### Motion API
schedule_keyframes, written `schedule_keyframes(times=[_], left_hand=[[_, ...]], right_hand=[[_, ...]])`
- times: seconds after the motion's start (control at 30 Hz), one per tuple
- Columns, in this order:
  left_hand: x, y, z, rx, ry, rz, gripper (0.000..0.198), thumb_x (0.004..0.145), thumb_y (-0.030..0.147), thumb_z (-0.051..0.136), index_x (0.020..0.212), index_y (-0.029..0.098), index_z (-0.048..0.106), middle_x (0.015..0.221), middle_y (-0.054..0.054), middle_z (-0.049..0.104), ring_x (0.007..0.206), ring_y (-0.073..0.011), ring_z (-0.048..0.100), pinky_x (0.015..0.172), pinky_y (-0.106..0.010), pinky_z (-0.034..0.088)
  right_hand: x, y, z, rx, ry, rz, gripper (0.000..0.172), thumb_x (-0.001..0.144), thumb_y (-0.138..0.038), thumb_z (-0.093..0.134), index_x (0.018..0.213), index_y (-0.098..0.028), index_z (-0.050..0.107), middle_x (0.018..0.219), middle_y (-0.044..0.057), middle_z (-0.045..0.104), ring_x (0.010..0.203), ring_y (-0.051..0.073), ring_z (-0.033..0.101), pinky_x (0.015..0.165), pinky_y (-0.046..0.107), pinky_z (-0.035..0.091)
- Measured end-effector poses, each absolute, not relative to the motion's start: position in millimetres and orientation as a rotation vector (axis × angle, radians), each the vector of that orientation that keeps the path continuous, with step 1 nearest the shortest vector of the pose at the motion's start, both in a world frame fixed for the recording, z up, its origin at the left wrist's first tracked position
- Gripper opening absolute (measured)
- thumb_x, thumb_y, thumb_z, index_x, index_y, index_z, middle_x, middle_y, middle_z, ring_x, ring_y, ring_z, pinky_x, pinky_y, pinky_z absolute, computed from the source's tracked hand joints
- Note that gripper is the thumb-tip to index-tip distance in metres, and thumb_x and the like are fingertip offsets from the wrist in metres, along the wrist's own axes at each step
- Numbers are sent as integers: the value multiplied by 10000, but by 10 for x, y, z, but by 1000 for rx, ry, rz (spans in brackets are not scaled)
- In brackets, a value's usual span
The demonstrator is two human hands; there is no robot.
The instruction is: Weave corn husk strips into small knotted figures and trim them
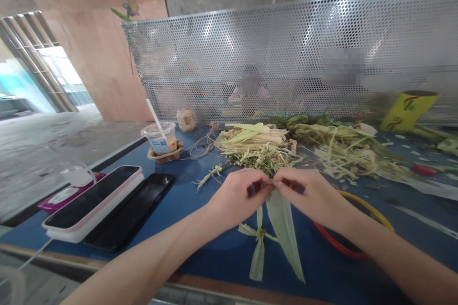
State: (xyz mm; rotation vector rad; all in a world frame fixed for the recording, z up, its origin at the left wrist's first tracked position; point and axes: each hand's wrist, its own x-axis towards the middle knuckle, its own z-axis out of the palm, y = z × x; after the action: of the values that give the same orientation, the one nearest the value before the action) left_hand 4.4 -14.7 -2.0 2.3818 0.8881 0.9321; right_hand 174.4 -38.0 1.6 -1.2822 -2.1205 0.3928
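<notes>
Blue table. Black phone well left of grip. Left hand pinching top of husk strip; knotted husk nearer than grip; strip runs from grip toward near edge. Right hand pinching same end. Ring right of grip.

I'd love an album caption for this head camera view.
Left hand and right hand meet, pinching the end of a pale green husk strip over a blue table, beside a tied husk piece.

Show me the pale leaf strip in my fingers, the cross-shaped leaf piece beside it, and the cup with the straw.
Leaf strip [286, 233], head view: middle of its visible length.
Cross-shaped leaf piece [261, 235], head view: its center.
Cup [159, 144], head view: label on its side.
</notes>
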Motion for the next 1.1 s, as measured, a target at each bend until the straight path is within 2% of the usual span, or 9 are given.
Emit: schedule_keyframes(times=[0.17, 0.4, 0.57, 0.73, 0.93, 1.1], left_hand=[[29, -162, 4, 2436, 843, 907, 113, 736, 131, 470, 686, 155, 569, 652, 3, 549, 600, -89, 469, 566, -191, 393], [-12, -113, 65, 2464, 859, 795, 108, 765, 198, 479, 760, 167, 583, 704, 4, 576, 600, -86, 476, 564, -196, 387], [6, -119, 19, 2444, 790, 845, 84, 733, 147, 478, 706, 163, 556, 668, 11, 551, 610, -85, 478, 579, -190, 390], [54, -161, -20, 2433, 817, 923, 126, 723, 111, 461, 619, 161, 514, 590, 21, 489, 573, -83, 454, 558, -185, 382], [53, -154, -21, 2469, 872, 1012, 130, 774, 160, 444, 726, 162, 565, 666, -7, 544, 606, -98, 479, 562, -198, 397], [36, -116, 9, 2187, 960, 940, 135, 742, 292, 556, 739, 163, 594, 697, 3, 613, 573, -85, 502, 536, -184, 411]], right_hand=[[1745, -377, -4, -1261, -2209, 359, 170, 770, -166, 399, 609, -199, 443, 560, -29, 443, 524, 105, 411, 493, 204, 333], [1747, -378, 15, -1263, -2239, 294, 220, 831, -209, 349, 612, -205, 345, 545, -44, 351, 498, 97, 344, 480, 209, 280], [1742, -374, 4, -1195, -2264, 238, 208, 778, -141, 374, 578, -198, 365, 536, -35, 364, 506, 97, 362, 497, 203, 298], [1716, -373, -26, -1201, -2176, 205, 209, 705, -94, 395, 532, -192, 329, 514, -41, 307, 495, 91, 316, 478, 199, 281], [1734, -336, -47, -1241, -2036, 360, 192, 790, -216, 392, 609, -191, 451, 550, -27, 415, 526, 104, 391, 486, 206, 328], [1731, -334, -26, -1308, -1997, 442, 236, 835, -305, 377, 664, -197, 499, 547, -32, 440, 498, 100, 402, 461, 209, 319]])
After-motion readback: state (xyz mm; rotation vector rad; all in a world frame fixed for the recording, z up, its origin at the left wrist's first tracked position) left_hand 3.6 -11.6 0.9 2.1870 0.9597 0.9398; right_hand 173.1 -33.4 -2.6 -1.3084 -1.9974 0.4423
